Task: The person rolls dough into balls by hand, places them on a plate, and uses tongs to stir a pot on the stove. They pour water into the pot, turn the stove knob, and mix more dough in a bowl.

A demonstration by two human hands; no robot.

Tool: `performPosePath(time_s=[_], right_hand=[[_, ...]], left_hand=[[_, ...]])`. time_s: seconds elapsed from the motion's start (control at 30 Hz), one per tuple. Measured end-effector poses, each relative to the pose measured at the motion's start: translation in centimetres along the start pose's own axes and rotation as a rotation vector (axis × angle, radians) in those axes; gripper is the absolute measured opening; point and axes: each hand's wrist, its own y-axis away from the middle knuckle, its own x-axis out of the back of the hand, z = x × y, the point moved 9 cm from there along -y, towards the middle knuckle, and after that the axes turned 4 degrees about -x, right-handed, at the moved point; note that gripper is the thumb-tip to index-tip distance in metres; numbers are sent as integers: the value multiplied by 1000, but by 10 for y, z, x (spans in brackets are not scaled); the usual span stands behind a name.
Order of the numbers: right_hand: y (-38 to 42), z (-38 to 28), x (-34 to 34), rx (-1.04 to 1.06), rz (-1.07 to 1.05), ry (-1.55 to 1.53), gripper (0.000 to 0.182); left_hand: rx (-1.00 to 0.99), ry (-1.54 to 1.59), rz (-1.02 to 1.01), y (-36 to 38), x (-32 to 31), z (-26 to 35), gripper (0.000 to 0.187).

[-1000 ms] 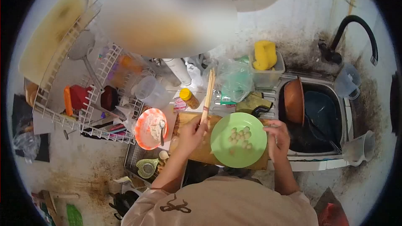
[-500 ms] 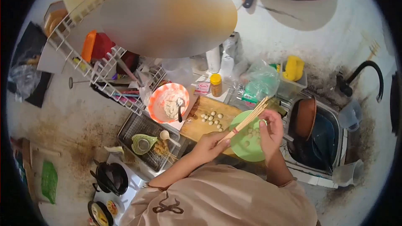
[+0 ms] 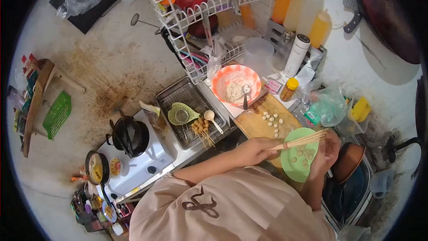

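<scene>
So on my feed the bundle of sticks sat right of centre in the frame, slanting over a green plate with pale balls on it. The left hand had its fingers clamped round the lower end, near the red band. The right hand was up by the other end, fingers curled, but I couldn't tell if they'd closed on any sticks or just sat against the tips.

IMO doing that well meant a snug left grip by the band so the bunch didn't fan out, plus a light right touch, tips kept above the balls rather than dragged through them.

Elbow room was the catch, I reckon. The plate overlapped the lower right of the wooden board, where more balls lay, and the sink with a brown bowl was just past the right hand. Above the board stood a red-and-white bowl and a yellow-lidded jar. Further left: a tray with a green strainer, then the stove.
</scene>
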Motion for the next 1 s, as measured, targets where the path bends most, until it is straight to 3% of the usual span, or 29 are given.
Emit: performPosePath(time_s=[0.43,0.63,0.77,1.0], right_hand=[[-7,11,9,22,-55,29,11],[-16,18,33,-131,62,-256,13],[-14,31,42,-206,61,-118,12],[-33,34,119,-94,297,-235,13]], left_hand=[[55,-40,67,2,-1,-14,28],[108,-81,32,3,-5,-22,25],[56,-75,93,0,-5,-19,25],[49,-149,90,4,-7,-30,25]])
